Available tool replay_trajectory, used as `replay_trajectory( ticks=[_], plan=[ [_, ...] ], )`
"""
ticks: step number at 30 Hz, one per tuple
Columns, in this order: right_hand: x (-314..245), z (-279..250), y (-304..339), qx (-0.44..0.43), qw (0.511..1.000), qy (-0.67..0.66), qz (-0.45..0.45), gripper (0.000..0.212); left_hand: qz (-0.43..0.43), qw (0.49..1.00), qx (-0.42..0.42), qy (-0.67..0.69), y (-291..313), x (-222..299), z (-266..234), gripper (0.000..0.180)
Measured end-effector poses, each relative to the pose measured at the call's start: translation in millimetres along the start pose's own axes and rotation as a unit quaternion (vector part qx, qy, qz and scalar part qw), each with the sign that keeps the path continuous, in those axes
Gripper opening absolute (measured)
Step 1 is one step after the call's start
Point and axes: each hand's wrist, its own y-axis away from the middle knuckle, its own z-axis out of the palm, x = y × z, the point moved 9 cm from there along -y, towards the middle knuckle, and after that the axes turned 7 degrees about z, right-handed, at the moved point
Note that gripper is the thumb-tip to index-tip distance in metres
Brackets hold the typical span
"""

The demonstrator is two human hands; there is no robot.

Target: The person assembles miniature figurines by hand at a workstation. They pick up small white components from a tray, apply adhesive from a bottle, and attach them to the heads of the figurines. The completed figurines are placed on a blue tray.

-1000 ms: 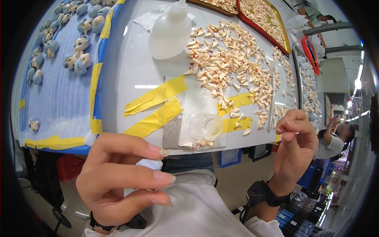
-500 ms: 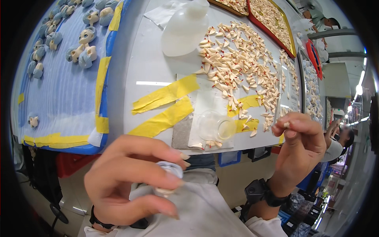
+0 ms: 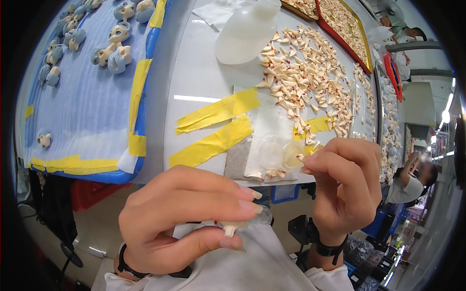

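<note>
My left hand [image 3: 187, 218] is closed at the lower left, in front of my shirt, pinching a small doll part [image 3: 231, 229] between thumb and fingers. Only its cream underside and a red spot show; the fingers cover the rest. My right hand [image 3: 348, 186] pinches a tiny cream piece with a red tip [image 3: 300, 157] between thumb and forefinger. That piece appears beside the rim of a clear plastic cup [image 3: 272, 151]; whether it touches I cannot tell. Many similar red-tipped cream pieces [image 3: 310, 72] lie heaped on the white table beyond the cup.
On the left, a blue tray [image 3: 92, 131] edged with yellow tape holds several blue-haired doll heads [image 3: 119, 34]. A translucent bottle [image 3: 245, 36] stands at the back. Yellow tape strips [image 3: 213, 140] cross the table beside a grey board [image 3: 236, 157]. Another person [image 3: 412, 179] is at far right.
My right hand has moved left and down to beside the cup with its small piece. My left hand has shifted right and turned, so the doll part's blue top is now hidden.
</note>
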Motion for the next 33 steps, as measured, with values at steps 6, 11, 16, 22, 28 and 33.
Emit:
replay_trajectory(
  ticks=[6, 11, 16, 22, 28, 33],
  plan=[
    [-11, 3, -2, 0.019, 0.999, 0.028, -0.042, 0.020, -0.074, 0.992, 0.045, 0.092, 4, -14, 6, 0.033],
    [-9, 2, -1, 0.028, 0.999, 0.007, -0.033, 0.020, -0.138, 0.964, 0.136, 0.179, 8, -23, 9, 0.038],
    [-2, -5, 0, 0.053, 0.994, -0.098, 0.010, 0.017, -0.114, 0.962, 0.178, 0.173, 7, -18, 8, 0.044],
    [-4, 10, 14, -0.055, 0.920, -0.374, 0.105, 0.015, -0.137, 0.954, 0.221, 0.152, 10, -16, 9, 0.047],
    [-17, 8, 17, -0.063, 0.953, -0.292, 0.055, 0.021, -0.092, 0.979, 0.165, 0.073, 17, -14, 4, 0.050],
    [-20, 8, 19, -0.039, 0.962, -0.269, 0.030, 0.024, -0.063, 0.982, 0.178, 0.024, 22, -8, 2, 0.048]
  ],
)
